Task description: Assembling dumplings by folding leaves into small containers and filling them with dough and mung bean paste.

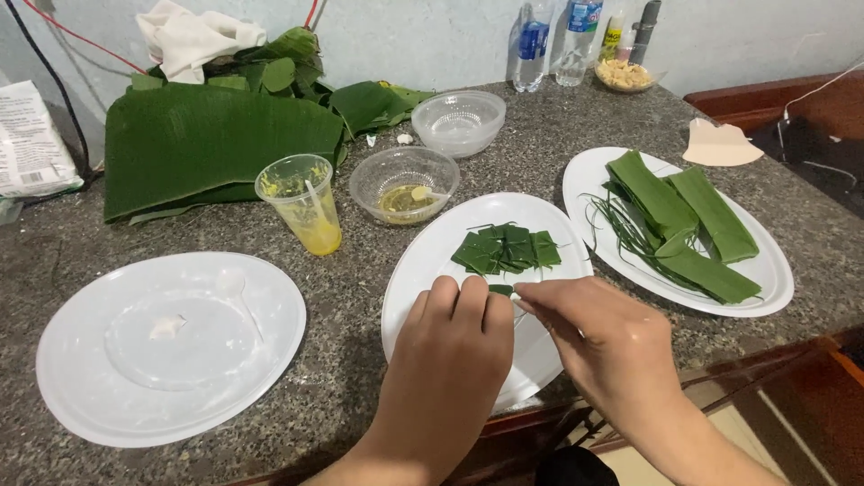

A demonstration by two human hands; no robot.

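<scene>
Leaf parcel (pixel 500 290) between hands (pixel 531 333), folded leaves (pixel 507 249) beside

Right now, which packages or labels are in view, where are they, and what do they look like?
White printed bag: far left edge, lying flat beside the banana leaves.
Two clear bottles, blue labels: back of the counter.
Small yellow-labelled bottle: right of them, behind a bowl of snacks.

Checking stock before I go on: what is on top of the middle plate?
On the middle plate lies a cluster of small folded green leaf parcels. Both hands, left hand and right hand, cover its near part; only a bit of green leaf shows between them.
</scene>
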